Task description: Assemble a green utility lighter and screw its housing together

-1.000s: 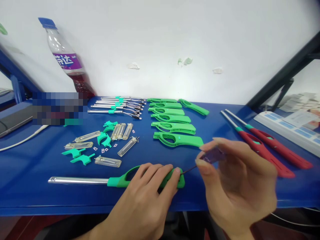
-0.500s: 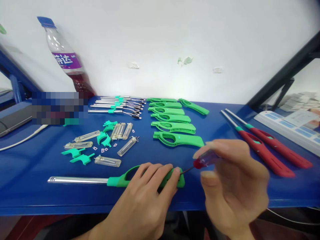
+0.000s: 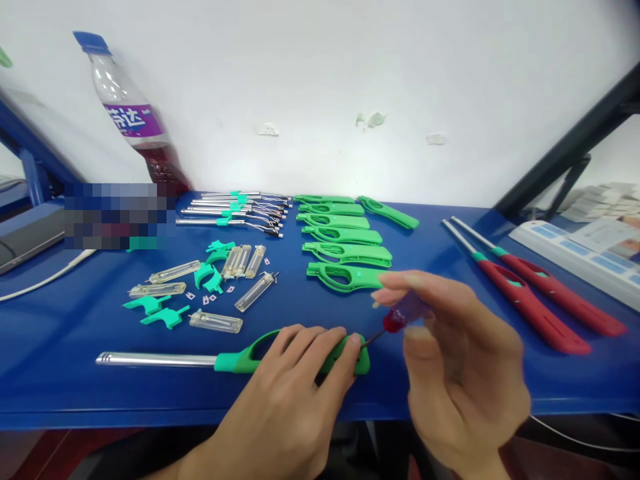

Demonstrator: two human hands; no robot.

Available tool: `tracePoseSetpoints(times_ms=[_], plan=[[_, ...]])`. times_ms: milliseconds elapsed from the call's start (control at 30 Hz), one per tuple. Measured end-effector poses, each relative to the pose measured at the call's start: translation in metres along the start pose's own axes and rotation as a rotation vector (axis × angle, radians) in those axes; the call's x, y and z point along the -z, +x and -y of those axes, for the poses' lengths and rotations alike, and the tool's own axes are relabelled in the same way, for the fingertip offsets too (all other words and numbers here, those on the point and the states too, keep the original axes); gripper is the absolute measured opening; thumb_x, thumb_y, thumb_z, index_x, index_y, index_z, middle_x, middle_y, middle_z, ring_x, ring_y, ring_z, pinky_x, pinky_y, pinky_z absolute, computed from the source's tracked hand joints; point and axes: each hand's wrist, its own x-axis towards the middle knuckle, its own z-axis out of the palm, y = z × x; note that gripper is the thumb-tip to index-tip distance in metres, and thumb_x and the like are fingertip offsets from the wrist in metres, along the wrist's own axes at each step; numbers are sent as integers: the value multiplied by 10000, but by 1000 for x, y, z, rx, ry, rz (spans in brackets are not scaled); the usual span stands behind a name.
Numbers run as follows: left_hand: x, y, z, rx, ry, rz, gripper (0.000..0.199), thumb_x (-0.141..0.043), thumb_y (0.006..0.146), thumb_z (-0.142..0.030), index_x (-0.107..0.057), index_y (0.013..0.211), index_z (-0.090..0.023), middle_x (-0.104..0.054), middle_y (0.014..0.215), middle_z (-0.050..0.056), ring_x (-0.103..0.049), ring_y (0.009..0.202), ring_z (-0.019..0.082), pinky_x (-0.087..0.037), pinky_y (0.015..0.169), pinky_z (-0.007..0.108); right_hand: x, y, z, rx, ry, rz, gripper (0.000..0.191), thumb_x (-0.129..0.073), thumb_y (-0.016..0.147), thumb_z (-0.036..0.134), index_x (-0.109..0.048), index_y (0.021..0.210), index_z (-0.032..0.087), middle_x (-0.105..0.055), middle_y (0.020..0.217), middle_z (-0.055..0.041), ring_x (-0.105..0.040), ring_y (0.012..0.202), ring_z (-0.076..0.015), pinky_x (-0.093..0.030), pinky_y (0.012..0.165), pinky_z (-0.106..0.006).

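A green gas lighter (image 3: 245, 357) with a long silver barrel lies flat along the table's front. My left hand (image 3: 295, 387) is closed over its handle and presses it down, covering much of it. Between the thumb and fingers of my right hand (image 3: 460, 373) is a screwdriver (image 3: 400, 317) with a red and clear purplish handle. Its thin shaft slants down to the handle's right end, beside my left fingers. The exact spot where the tip meets the lighter is hidden.
Behind lie green handle shells (image 3: 345, 277), silver barrels with wires (image 3: 220, 222), clear fuel tanks (image 3: 216, 323) and teal triggers (image 3: 165, 317). Two red lighters (image 3: 537, 307) and a white power strip (image 3: 575, 253) are on the right. A drink bottle (image 3: 133, 120) stands back left.
My right hand has shifted slightly left, and the screwdriver's handle has tipped up, its fingers placed differently around it. My left hand and the green lighter stay in place.
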Motion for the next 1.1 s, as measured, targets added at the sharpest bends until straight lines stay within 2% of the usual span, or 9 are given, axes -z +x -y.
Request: tracePoseSetpoints(times_ms=[100, 200, 267, 400, 500, 733, 867, 967, 1100], plan=[[1, 0, 0, 2, -3, 17, 376, -494, 1050, -107, -634, 1399, -89, -747, 1271, 129, -705, 1119, 302, -556, 949, 492, -1, -1, 0, -28, 20, -28, 630, -615, 921, -59, -634, 1458, 268, -777, 1229, -24, -733, 985, -200, -630, 777, -386], [2, 1, 0, -11, 8, 24, 386, -494, 1057, -112, -620, 1420, -76, -754, 1270, 135, -715, 1105, 303, -562, 933, 488, -2, 1, -3, 71, 11, -112, 711, -719, 822, -105, -664, 1421, 275, -790, 1096, 3, -676, 868, -176, -597, 697, -350], [2, 2, 0, -18, 10, 17, 387, -481, 1055, -102, -621, 1415, -76, -754, 1277, 134, -716, 1105, 302, -562, 930, 486, 0, 3, -4, 93, 19, -99, 758, -746, 796, -102, -650, 1443, 283, -784, 1112, 7, -634, 864, -177, -573, 687, -344], [1, 1, 0, -5, -10, -4, 391, -483, 1035, -83, -630, 1397, -88, -741, 1287, 132, -698, 1131, 306, -551, 951, 490, 2, 0, -2, -1, 29, 26, 614, -632, 928, 11, -621, 1481, 278, -750, 1302, -16, -667, 1024, -212, -599, 830, -403], [0, 1, 0, -8, -7, 5, 387, -502, 1033, -88, -630, 1398, -85, -742, 1279, 134, -701, 1128, 308, -547, 949, 486, -1, -2, 0, -54, 14, 41, 647, -569, 969, -11, -575, 1522, 326, -757, 1294, 7, -720, 1051, -188, -622, 889, -396], [3, 1, 0, -12, 12, 6, 357, -485, 1060, -114, -646, 1379, -98, -764, 1254, 122, -725, 1088, 297, -556, 921, 472, -2, 3, -7, 89, -33, -97, 801, -783, 796, -87, -621, 1465, 322, -778, 1086, 14, -659, 846, -182, -582, 692, -352], [2, 0, -1, -9, 12, 2, 386, -475, 1047, -93, -631, 1400, -92, -754, 1267, 127, -713, 1120, 302, -559, 946, 488, -1, 1, -3, 17, -37, -25, 650, -683, 890, -34, -619, 1462, 268, -760, 1215, -16, -678, 986, -198, -591, 838, -395], [1, 0, -1, -6, 3, 10, 394, -484, 1037, -89, -631, 1402, -94, -744, 1287, 130, -699, 1149, 305, -557, 968, 490, -6, -2, 0, -102, -44, -57, 591, -584, 967, -4, -601, 1476, 297, -733, 1291, -13, -697, 1148, -211, -577, 972, -428], [1, 1, -1, -7, -4, 5, 391, -496, 1041, -102, -628, 1409, -94, -745, 1278, 132, -700, 1132, 304, -563, 956, 487, -11, -3, -3, -51, -42, -146, 653, -671, 913, -43, -606, 1466, 298, -748, 1132, -7, -718, 971, -183, -595, 851, -383]])
